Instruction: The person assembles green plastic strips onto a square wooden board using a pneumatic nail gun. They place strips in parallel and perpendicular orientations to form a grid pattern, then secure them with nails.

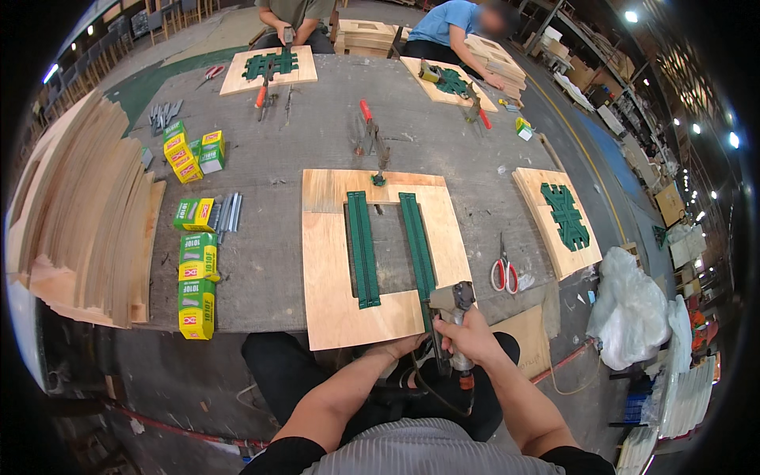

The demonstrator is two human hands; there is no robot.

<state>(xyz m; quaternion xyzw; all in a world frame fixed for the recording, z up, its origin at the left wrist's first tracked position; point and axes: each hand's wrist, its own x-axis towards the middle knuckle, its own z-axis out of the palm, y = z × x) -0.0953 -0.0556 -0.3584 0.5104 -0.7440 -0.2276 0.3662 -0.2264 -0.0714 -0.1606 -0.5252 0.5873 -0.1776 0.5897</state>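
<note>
A wooden frame (328,237) with a rectangular opening lies before me at the table's near edge. Two green webbing straps run lengthwise across the opening: the left strap (363,249) ends on the near rail, and the right strap (417,245) reaches on to the near edge. My right hand (469,336) is closed round the handle of a staple gun (453,299), whose nose is over the right strap at the near rail. My left hand (405,346) is closed at the frame's near edge, by the strap's end; its fingertips are partly hidden.
Red-handled scissors (503,275) and a wooden panel with woven green webbing (532,202) lie to the right. Staple boxes (196,277) and stacked wooden frames (87,229) are at left. Beyond a red-handled tool (366,119), two people work at similar panels (305,73).
</note>
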